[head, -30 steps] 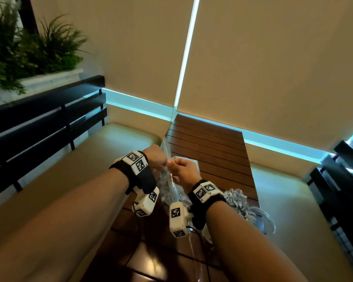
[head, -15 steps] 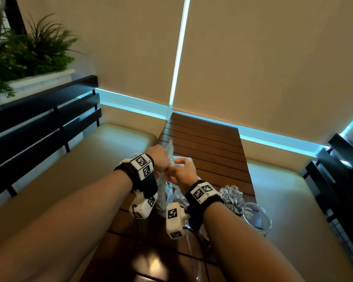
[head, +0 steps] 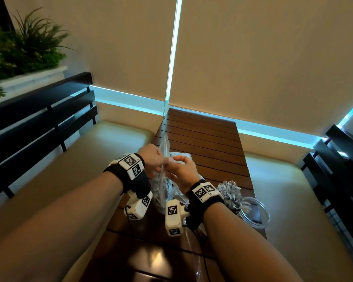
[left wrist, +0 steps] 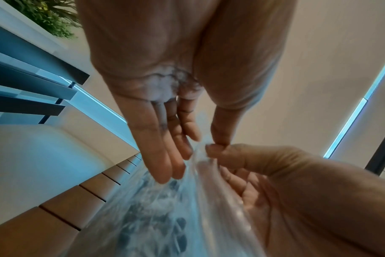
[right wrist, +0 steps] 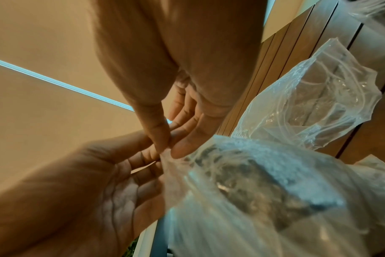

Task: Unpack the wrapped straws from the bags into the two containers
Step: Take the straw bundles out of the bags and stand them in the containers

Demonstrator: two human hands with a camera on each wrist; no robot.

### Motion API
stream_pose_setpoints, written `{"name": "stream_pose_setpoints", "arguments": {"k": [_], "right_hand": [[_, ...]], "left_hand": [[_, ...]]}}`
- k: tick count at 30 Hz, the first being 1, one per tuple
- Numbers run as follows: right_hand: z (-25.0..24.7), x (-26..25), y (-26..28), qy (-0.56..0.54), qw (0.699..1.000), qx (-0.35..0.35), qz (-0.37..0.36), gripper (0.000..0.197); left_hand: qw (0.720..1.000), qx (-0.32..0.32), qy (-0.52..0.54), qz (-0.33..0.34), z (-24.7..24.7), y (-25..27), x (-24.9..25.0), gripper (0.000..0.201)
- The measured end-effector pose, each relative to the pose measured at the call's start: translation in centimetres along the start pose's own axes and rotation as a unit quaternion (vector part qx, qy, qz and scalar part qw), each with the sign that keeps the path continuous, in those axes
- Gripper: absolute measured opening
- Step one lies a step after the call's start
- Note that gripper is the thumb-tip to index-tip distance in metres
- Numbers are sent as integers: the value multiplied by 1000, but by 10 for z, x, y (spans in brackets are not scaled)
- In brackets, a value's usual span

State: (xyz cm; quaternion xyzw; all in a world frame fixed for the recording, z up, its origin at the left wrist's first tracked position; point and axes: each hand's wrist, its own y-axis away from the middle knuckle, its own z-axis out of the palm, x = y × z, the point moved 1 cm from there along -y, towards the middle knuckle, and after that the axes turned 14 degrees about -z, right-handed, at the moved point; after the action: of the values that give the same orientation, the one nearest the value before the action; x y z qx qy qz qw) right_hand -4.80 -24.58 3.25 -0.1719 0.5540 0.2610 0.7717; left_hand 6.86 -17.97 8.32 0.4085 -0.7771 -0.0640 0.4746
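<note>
A clear plastic bag (head: pixel 163 186) full of wrapped straws stands on the wooden table (head: pixel 204 139). My left hand (head: pixel 154 159) and right hand (head: pixel 180 166) meet at its top edge. In the left wrist view my left hand (left wrist: pixel 198 147) pinches the bag's (left wrist: pixel 154 217) top edge with thumb against fingers. In the right wrist view my right hand (right wrist: pixel 167 151) pinches the same edge of the bag (right wrist: pixel 253 191). A bunch of wrapped straws (head: pixel 230 192) stands upright beside a clear round container (head: pixel 259 218), partly hidden by my right wrist.
An empty crumpled clear bag (right wrist: pixel 308 104) lies on the table just beyond the full one. Beige cushioned benches (head: pixel 102 155) flank the table, with dark slatted backrests (head: pixel 39 119) on both sides. A planter (head: pixel 25 49) sits at the far left.
Both hands have stayed together at the bag's top edge, working it between the fingers. The head view has shifted a little, so the hands sit lower in the frame.
</note>
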Motion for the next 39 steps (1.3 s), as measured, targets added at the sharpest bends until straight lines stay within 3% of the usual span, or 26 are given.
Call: {"name": "stream_pose_setpoints", "arguments": {"k": [5,12,21,28,33,37,39], "right_hand": [[1,6,4,-3,1000,-10,0,47],[-7,8,7,-40,999,15,-3,35],[-5,12,8,-86,996,36,-8,32],[-1,12,11,109,994,-11,-13,42],[4,11,17,262,963,-12,-57,14],[13,11,16,408,905,-9,-122,23],[15,10,15,411,904,-19,-119,24]], "left_hand": [[1000,21,11,4,4,-1,-2,6],[978,-90,188,-16,1,-3,-9,13],[962,-130,240,-28,0,-9,-21,6],[967,-130,217,-39,-3,-7,-24,8],[976,-115,181,-39,-3,-4,-21,3],[978,-79,188,-39,2,-3,-16,10],[977,-72,198,-42,5,-5,-16,9]]}}
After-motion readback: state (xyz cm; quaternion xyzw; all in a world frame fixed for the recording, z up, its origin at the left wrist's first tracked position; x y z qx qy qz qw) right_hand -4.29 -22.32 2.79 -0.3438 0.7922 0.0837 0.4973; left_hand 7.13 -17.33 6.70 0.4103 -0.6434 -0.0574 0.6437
